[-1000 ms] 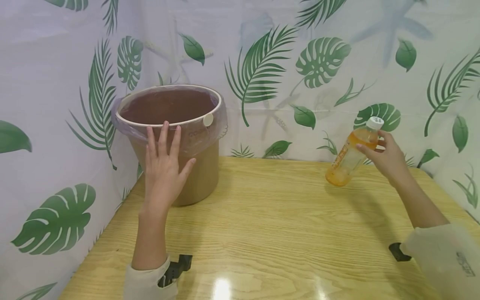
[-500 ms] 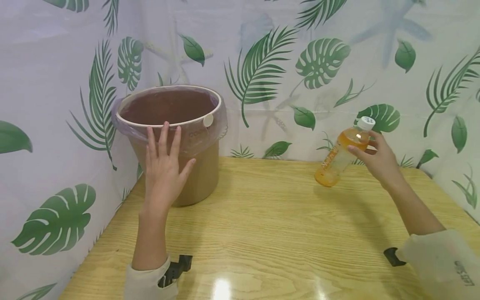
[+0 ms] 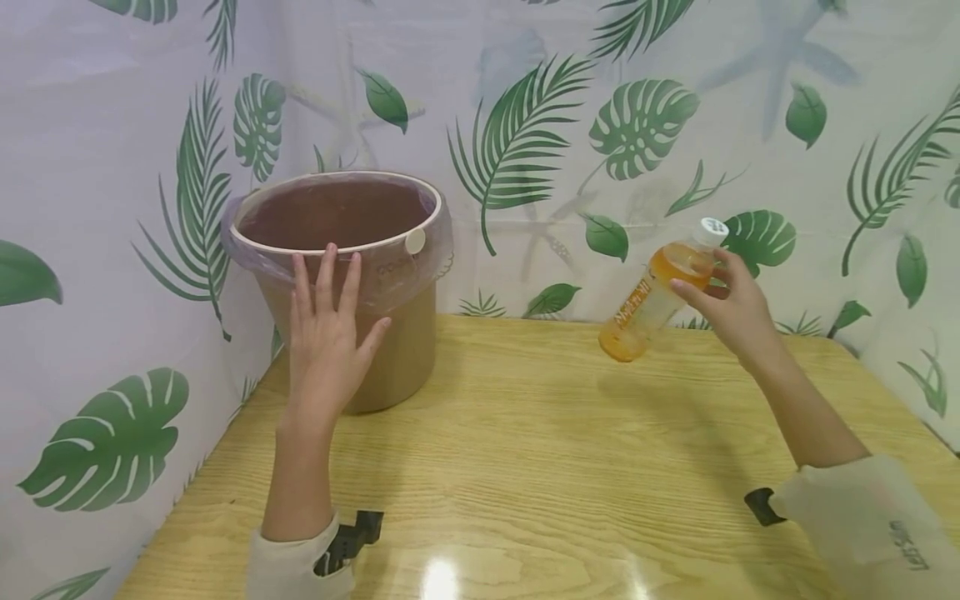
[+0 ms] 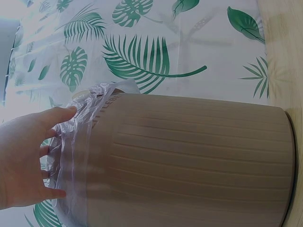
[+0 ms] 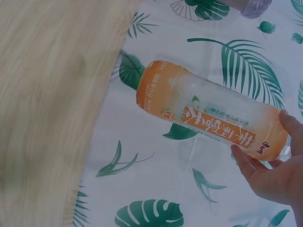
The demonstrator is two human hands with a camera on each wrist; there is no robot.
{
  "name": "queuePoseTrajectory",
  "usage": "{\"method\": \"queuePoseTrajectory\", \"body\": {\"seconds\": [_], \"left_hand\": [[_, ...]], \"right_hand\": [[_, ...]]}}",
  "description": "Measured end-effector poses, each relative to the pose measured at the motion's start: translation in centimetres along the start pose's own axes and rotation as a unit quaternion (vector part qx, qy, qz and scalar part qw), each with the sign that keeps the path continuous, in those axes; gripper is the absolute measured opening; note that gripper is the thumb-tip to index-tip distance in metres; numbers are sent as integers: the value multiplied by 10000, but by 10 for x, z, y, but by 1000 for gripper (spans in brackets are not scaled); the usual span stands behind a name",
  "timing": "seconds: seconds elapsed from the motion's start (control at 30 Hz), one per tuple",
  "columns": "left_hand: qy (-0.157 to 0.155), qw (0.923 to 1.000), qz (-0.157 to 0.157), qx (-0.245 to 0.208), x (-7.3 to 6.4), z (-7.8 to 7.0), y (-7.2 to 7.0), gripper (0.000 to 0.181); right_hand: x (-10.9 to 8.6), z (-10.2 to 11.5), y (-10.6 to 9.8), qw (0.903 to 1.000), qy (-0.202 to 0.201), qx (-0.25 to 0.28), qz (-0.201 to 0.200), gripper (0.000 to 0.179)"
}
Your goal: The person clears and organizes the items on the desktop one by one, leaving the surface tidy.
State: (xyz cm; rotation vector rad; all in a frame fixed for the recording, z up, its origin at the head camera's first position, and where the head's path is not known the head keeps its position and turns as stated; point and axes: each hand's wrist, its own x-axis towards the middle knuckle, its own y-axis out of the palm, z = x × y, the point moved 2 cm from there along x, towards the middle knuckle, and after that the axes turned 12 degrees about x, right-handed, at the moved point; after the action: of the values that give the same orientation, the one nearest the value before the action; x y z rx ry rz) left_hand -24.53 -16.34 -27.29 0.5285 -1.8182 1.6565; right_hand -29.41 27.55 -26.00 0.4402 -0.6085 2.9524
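A plastic drink bottle point(image 3: 660, 292) with an orange label and white cap is tilted, its cap end up to the right. My right hand point(image 3: 731, 308) grips it near the shoulder and holds it above the table; the right wrist view shows the printed label on the bottle point(image 5: 208, 111). On the left stands a brown trash bin point(image 3: 397, 350), lined with a thin clear bag point(image 4: 71, 156) folded over its rim. My left hand point(image 3: 326, 350) is spread, fingers straight, with its fingertips at the bin's near rim. The inside of the bin shows dark brown; its floor is hidden.
The bin stands at the back left of a wooden table point(image 3: 525, 467). Behind and beside the table hangs a white curtain point(image 3: 540, 167) with green leaf prints. A black wrist mount point(image 3: 348, 542) sits at the left sleeve and another black mount point(image 3: 763, 506) at the right.
My right hand has carried the bottle leftward and slightly up, and the bottle leans more. The left hand and the bin have stayed in place.
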Motion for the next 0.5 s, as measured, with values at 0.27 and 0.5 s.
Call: {"method": "queuePoseTrajectory", "body": {"seconds": [0.27, 0.5], "left_hand": [[5, 10000, 4, 12, 0, 0, 0, 78], [-18, 10000, 25, -26, 0, -1, -1, 78]], "right_hand": [[-1, 19, 12, 9995, -207, 214, -38, 79], [1, 30, 23, 9976, -413, 554, -14, 69]]}}
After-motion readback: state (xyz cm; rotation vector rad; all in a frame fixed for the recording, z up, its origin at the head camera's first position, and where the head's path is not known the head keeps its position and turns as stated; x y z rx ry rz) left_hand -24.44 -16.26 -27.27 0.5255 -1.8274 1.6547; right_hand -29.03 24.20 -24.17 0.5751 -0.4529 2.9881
